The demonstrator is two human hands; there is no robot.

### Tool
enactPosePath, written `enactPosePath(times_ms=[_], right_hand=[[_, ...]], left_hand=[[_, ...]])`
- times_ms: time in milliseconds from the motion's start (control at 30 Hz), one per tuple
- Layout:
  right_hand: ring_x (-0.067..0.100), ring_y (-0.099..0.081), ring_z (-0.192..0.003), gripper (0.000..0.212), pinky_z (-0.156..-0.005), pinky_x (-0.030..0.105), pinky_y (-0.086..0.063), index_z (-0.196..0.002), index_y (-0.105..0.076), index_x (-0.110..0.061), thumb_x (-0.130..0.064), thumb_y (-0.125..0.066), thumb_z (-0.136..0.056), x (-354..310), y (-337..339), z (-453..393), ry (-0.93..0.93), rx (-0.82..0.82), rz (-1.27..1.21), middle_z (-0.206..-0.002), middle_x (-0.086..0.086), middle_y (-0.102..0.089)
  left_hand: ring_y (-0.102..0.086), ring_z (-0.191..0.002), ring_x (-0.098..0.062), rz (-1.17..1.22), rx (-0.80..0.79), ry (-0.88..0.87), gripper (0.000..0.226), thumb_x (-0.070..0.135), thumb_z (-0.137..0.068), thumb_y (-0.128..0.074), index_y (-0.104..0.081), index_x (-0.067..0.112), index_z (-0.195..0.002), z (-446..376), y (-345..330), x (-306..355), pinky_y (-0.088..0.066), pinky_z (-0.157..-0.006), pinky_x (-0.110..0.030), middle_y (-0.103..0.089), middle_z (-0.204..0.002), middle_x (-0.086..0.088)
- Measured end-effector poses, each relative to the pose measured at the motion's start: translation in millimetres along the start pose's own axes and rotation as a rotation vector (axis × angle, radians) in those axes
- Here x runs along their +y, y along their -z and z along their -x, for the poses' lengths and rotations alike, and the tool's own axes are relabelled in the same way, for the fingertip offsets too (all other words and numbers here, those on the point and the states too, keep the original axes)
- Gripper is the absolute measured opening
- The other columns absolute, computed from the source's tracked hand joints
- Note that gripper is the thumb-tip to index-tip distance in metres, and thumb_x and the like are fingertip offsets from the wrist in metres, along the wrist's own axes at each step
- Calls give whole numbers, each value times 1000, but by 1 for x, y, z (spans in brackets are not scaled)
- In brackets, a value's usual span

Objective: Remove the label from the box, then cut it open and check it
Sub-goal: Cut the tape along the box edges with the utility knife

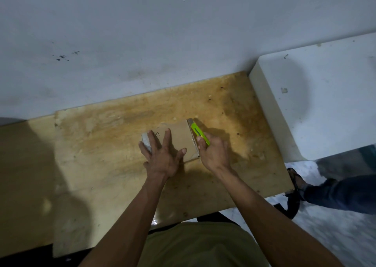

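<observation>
A small flat cardboard box (181, 137) lies on the stained wooden tabletop (114, 136). My left hand (162, 154) presses down on the box's left half with fingers spread and straight. My right hand (213, 151) grips a lime-green box cutter (199, 133) held along the box's right edge, where a strip of tape runs. The cutter's tip points away from me toward the box's far right corner. A pale taped end of the box shows under my left fingers.
A white block or cabinet (317, 95) stands at the table's right end. A white wall (162, 32) rises behind the table. Another person's leg in jeans with a sandal (325, 191) is on the floor at the right.
</observation>
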State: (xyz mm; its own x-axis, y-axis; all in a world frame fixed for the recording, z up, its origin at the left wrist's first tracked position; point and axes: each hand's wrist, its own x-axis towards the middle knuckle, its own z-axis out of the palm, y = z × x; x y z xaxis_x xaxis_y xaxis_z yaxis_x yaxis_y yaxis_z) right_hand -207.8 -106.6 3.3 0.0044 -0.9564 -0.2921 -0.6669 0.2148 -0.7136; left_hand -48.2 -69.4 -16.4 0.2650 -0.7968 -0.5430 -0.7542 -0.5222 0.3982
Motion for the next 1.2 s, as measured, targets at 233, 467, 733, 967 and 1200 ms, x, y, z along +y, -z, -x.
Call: enactPosePath(times_ms=[233, 467, 733, 967, 1200], right_hand=[[35, -65, -88, 27, -71, 29, -47, -116, -67, -16, -29, -49, -100, -5, -5, 2, -4, 4, 15, -92, 17, -71], [37, -67, -88, 27, -75, 36, -55, -116, -68, -15, -27, -51, -98, -8, -6, 3, -7, 33, 32, -93, 18, -73], [35, -67, -83, 28, -68, 29, -49, -116, -67, -14, -28, -50, -99, -12, -6, 7, -22, 28, 56, -90, 17, -72], [38, -67, -84, 29, -68, 32, -52, -113, -67, -13, -30, -49, -98, -19, -3, 5, -32, -3, 87, -90, 18, -72], [36, -68, -83, 28, -61, 26, -40, -111, -68, -11, -27, -49, -99, -23, 3, 16, 9, -32, 240, -93, 16, -71]], left_hand=[[31, -142, -45, -3, 2, -11, 86, 73, -86, -47, -1, 47, -154, 2, 1, 0, -21, -105, -76, 32, -160, 4], [30, -143, -43, 18, 1, 15, 85, 72, -85, -50, -4, 48, -153, 3, 3, 3, -23, -105, -75, 32, -160, 5], [29, -143, -44, 13, 5, 10, 85, 72, -86, -49, -4, 47, -154, 4, 2, 3, -23, -105, -75, 31, -160, 5], [28, -144, -44, 15, 9, 8, 85, 71, -86, -49, -4, 47, -154, 5, 3, 4, -23, -105, -75, 30, -161, 4], [28, -143, -46, 5, 11, 1, 85, 72, -86, -48, -3, 46, -154, 3, 1, 2, -25, -105, -75, 29, -160, 4]])
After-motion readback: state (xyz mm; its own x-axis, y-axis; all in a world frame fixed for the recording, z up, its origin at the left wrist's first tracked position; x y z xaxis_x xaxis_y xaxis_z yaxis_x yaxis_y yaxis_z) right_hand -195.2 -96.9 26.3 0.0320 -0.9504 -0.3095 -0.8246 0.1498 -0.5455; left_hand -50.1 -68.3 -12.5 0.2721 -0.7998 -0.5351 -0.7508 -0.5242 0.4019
